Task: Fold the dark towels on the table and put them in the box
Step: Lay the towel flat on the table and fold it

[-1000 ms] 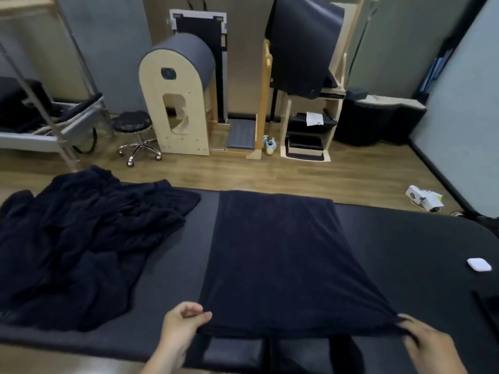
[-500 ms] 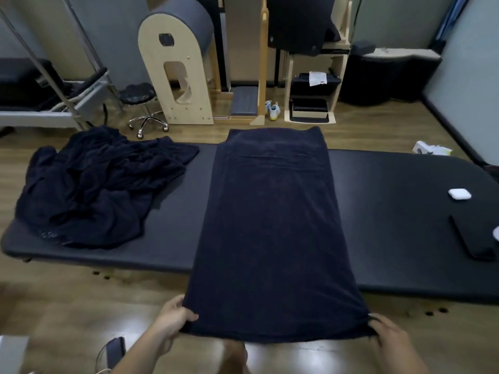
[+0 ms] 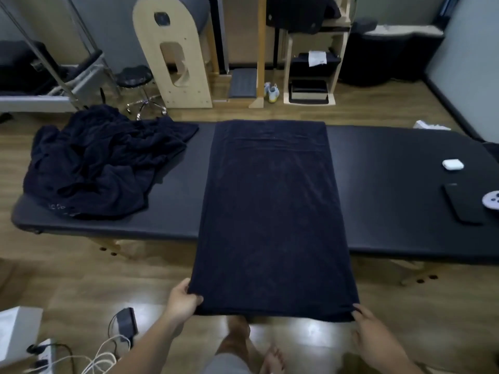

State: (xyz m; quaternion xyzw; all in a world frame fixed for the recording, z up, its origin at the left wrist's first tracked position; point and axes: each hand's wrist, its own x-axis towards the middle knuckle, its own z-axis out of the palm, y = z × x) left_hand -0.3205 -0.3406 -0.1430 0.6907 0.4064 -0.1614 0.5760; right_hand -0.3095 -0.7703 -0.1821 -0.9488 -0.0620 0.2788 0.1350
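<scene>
Towel pile (image 3: 102, 163) L on table (image 3: 391, 184), earbud case (image 3: 452, 164) + phone (image 3: 461, 203) R.

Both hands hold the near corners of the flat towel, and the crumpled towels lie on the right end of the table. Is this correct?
No. The head view shows the crumpled towels on the left end of the table, not the right. The left hand and right hand do hold the near corners of the flat towel.
</scene>
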